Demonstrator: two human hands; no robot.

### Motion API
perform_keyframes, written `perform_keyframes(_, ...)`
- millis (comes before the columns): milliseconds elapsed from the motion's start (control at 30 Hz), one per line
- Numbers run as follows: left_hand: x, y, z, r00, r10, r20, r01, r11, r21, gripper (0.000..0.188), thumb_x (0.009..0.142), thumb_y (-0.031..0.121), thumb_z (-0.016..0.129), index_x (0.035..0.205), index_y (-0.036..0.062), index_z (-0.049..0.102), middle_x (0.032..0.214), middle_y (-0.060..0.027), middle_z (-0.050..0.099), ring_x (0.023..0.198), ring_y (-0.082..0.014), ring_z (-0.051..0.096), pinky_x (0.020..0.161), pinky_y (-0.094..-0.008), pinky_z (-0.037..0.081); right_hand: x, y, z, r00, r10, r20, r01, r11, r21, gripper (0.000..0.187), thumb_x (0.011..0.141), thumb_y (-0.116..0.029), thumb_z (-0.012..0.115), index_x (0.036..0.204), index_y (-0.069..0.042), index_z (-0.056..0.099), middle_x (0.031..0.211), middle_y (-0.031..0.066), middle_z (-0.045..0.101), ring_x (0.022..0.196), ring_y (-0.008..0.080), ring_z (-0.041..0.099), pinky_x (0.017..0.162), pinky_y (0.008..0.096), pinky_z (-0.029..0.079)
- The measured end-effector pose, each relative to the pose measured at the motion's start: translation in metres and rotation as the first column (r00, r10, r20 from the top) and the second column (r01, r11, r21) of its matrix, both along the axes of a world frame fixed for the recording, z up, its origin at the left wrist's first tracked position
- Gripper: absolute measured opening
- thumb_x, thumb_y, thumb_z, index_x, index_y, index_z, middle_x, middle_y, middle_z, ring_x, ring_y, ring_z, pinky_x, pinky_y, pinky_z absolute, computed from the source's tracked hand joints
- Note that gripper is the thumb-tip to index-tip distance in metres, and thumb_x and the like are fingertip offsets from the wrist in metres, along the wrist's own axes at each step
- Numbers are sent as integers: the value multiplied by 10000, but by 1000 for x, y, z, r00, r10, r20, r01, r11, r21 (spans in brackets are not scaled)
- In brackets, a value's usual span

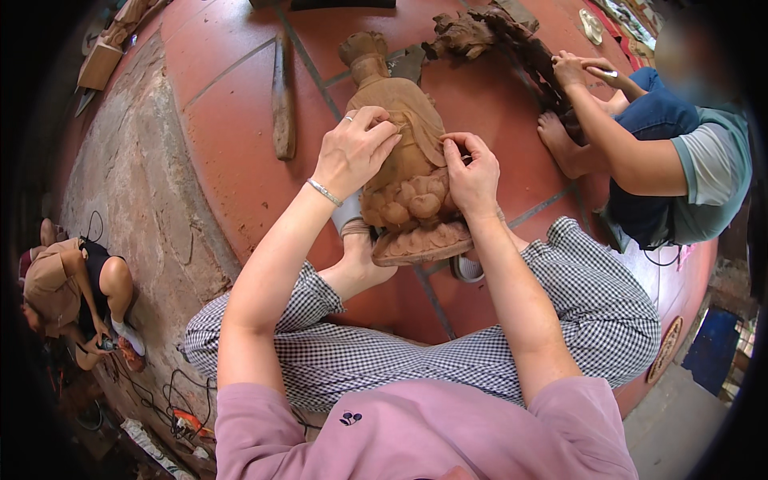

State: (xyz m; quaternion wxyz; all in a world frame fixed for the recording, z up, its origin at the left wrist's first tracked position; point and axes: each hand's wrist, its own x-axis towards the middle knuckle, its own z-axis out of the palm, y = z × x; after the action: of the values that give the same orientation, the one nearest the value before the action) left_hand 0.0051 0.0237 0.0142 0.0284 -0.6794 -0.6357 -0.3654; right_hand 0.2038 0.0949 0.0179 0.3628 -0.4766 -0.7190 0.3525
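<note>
While the carved figure (413,148) sits between the hands, the left hand (358,150) curls over its middle, the right hand (474,172) bunches fingertips at its edge; anything pinched, I can't tell. Detail work, seemingly, calling next for light, steady touch. Beyond the left hand, a wooden club (283,100)!

There is room to pass over the floor (228,112) at upper left, around the club (283,104). The statue (420,152) blocks the upper centre; wood (466,37) and a co-worker's feet (558,144) obstruct the upper right, checked trousers (376,360) the lower middle.
</note>
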Motion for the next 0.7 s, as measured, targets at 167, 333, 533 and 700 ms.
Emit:
perform_keyframes(167,-4,1,-2,952,-3,305,39,993,-112,129,817,40,773,917,28,692,1025,-94,678,850,-236,685,760,-328,554,-1,0,0,1000,0,14,0,1000,-5,130,904,-163,676,948,-54,730,869,105,694,758,247,680,711,346,526)
perform_keyframes(333,-4,5,11,806,205,555,-17,946,-323,138,831,88,781,935,30,712,918,-90,663,794,-224,658,751,-337,542,1,1,0,1000,4,17,-3,1000,-19,131,905,-162,676,949,-51,730,872,106,695,760,242,681,712,341,526)
perform_keyframes(533,-6,13,-4,884,139,447,-104,989,-101,299,852,102,762,1149,76,744,929,-77,656,755,-205,621,709,-349,520,0,0,1,1000,5,-15,-6,1000,-26,135,910,-161,671,951,-46,728,872,102,696,749,238,680,709,341,529)
perform_keyframes(700,-17,-10,-12,943,130,305,-60,972,-228,341,861,117,769,1190,45,715,944,-78,663,774,-184,631,715,-321,528,1,1,2,1000,-3,6,4,999,-37,140,912,-163,672,953,-42,730,870,96,696,737,228,675,703,333,527)
